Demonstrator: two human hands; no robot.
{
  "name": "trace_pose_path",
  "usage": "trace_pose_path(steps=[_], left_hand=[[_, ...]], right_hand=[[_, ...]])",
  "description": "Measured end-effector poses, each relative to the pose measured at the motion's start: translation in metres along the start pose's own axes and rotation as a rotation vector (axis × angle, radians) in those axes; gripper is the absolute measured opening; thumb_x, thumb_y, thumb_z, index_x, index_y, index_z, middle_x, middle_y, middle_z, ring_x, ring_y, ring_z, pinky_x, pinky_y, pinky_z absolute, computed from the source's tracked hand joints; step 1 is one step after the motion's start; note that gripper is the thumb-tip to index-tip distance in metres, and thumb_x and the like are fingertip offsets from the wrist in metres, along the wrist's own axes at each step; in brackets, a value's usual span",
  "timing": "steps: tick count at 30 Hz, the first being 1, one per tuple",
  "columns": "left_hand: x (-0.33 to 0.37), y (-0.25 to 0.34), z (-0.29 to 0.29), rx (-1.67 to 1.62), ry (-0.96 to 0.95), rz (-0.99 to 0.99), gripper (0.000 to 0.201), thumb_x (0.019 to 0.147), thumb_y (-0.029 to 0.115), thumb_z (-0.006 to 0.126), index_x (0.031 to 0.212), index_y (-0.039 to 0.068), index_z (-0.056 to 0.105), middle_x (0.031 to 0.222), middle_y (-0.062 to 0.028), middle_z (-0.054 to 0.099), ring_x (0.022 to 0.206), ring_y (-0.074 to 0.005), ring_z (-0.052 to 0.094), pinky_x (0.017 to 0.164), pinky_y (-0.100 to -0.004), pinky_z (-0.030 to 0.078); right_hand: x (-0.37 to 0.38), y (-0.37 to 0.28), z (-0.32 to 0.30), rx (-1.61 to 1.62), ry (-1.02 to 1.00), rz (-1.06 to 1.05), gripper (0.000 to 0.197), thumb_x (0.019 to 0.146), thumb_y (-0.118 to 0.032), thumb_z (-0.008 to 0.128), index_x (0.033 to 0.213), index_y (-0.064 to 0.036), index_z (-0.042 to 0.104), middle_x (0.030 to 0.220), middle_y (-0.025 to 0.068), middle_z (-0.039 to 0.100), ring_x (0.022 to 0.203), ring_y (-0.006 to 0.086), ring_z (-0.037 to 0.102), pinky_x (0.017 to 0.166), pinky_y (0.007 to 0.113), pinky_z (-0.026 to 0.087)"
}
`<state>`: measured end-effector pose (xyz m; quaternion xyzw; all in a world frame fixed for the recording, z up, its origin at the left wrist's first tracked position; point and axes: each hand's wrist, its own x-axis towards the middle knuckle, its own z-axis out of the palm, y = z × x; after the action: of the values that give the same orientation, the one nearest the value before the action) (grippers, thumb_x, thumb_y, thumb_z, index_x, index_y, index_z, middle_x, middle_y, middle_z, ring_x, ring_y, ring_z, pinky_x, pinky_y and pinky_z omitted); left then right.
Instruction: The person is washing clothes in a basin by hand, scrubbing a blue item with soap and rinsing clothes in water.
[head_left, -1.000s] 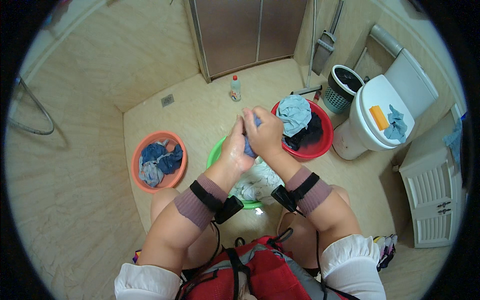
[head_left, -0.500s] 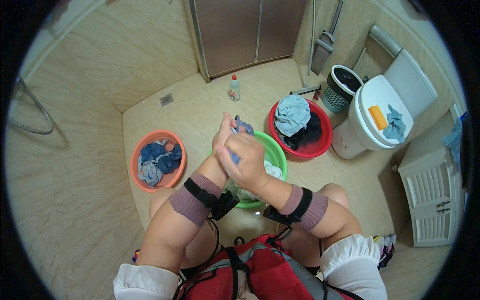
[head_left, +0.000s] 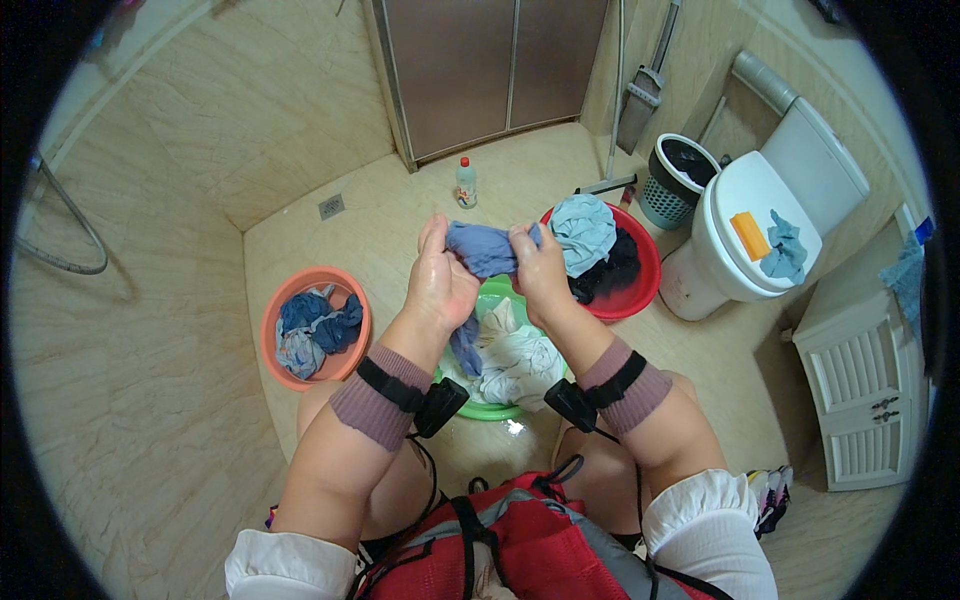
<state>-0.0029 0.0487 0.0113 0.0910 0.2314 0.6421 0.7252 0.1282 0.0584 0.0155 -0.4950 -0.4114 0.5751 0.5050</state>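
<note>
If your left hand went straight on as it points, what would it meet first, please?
Beyond the blue cloth at the left hand, probably the red-capped bottle or the brown panel behind; depth is unclear.

blue-violet cloth (head_left: pixel 484 249), creased, bunched, spread sideways between hands (head_left: pixel 440 287), lower end dangling over green basin (head_left: pixel 492 411).

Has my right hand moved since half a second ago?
Yes: judged against the red basin, your right hand has moved rightward, closer to it, and farther out from your body.
</note>
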Motion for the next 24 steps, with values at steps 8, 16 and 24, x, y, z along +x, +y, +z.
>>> trace_pose_path(steps=[8, 16, 24], left_hand=[[0.004, -0.010, -0.031, 0.205, 0.170, 0.009, 0.039, 0.091, 0.052, 0.049, 0.099, 0.014, 0.050, 0.085, -0.0065, 0.059, 0.076, -0.0192, 0.058, 0.068, -0.0337, 0.050], [-0.001, -0.014, -0.024, 0.136, 0.123, -0.066, 0.037, 0.093, 0.052, 0.045, 0.090, 0.015, 0.050, 0.084, -0.0033, 0.056, 0.077, -0.0167, 0.058, 0.067, -0.0345, 0.049], [-0.025, -0.024, 0.026, 0.134, 0.242, -0.136, 0.041, 0.093, 0.052, 0.043, 0.097, 0.013, 0.053, 0.094, -0.0051, 0.061, 0.090, -0.0218, 0.061, 0.080, -0.0407, 0.049]], right_hand=[[-0.069, -0.014, 0.039, -0.625, -0.151, -0.916, 0.017, 0.076, -0.013, 0.065, 0.069, -0.0043, 0.052, 0.069, 0.0146, 0.054, 0.062, 0.0329, 0.055, 0.057, 0.036, 0.046], [-0.029, -0.006, 0.043, -0.691, 0.094, -0.967, 0.022, 0.079, -0.023, 0.062, 0.065, -0.0075, 0.054, 0.063, 0.0148, 0.055, 0.058, 0.0343, 0.056, 0.051, 0.042, 0.042], [-0.009, -0.004, 0.017, -0.799, 0.145, -0.878, 0.022, 0.084, -0.024, 0.057, 0.069, -0.0081, 0.055, 0.065, 0.0160, 0.057, 0.060, 0.0364, 0.057, 0.052, 0.045, 0.042]])
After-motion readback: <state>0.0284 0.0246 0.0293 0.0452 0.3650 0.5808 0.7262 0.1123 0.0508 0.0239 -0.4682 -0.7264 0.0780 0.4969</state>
